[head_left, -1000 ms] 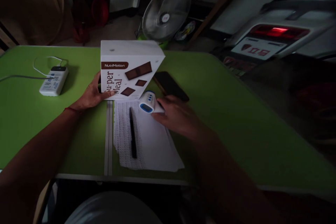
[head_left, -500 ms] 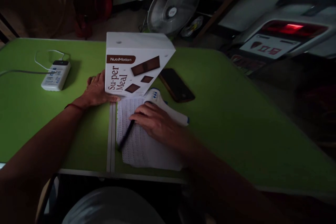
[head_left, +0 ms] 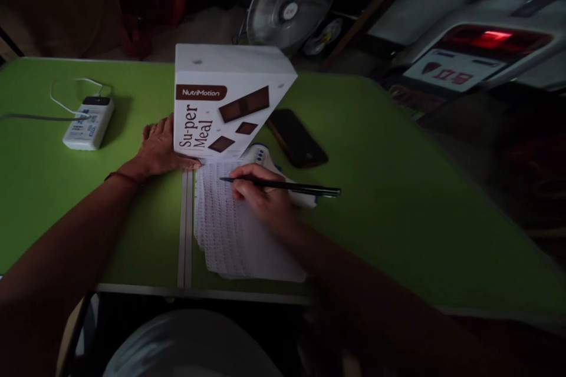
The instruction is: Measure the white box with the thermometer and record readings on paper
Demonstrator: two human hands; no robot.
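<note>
My right hand [head_left: 265, 191] is closed around a black pen [head_left: 305, 189] with its tip at the left. The pen point is over the handwritten lines near the top of a paper sheet [head_left: 269, 250], though contact cannot be made out. My left hand [head_left: 161, 147] lies with fingers outstretched against the lower left side of a white NutriMotion Su-per Meal box [head_left: 203, 73]. Its thumb reaches along the box's bottom front edge to the paper's top left corner. Beside my right hand, a white device with blue buttons [head_left: 260, 156] is partly covered.
A dark phone [head_left: 298, 138] lies right of the box on the green table [head_left: 398, 200]. At the left is a white power bank [head_left: 91, 123] with cables. Beyond the table stand a fan [head_left: 289, 9] and a white vehicle [head_left: 481, 53] with a red light.
The pen has swung from pointing down toward the sheet's lower left to lying nearly level, its tip now near the top lines. My left hand stays at the box.
</note>
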